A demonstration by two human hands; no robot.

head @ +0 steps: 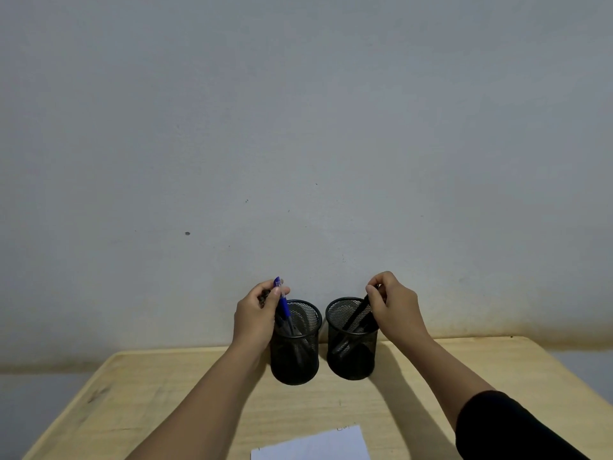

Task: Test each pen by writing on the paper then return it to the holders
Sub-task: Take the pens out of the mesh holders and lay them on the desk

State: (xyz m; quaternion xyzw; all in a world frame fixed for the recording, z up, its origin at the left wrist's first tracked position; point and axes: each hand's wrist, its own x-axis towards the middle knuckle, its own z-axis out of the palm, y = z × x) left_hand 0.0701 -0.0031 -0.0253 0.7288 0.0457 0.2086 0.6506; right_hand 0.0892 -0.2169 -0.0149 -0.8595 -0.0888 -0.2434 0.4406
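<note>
The left hand (255, 318) pinched a blue pen (282, 302) over the left mesh holder (295, 353). The right hand (393, 302) gripped a black pen (360, 310) in the right mesh holder (352, 350). The paper (315, 444) showed faint marks, so testing seemed underway.

paper (311, 444) cut off by bottom edge, pens' lower ends dim inside mesh holders (294, 353)

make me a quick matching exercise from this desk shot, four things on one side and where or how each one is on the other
Things:
1. blue pen
2. black pen
3. paper
4. right holder

Places or states:
A. lies flat at the near edge of the table
B. stands on the table, mesh, beside the left holder
C. pinched by the left hand, tip down in the left holder
D. pinched by the right hand, slanting into the right holder

Pairs: 1-C, 2-D, 3-A, 4-B
</note>
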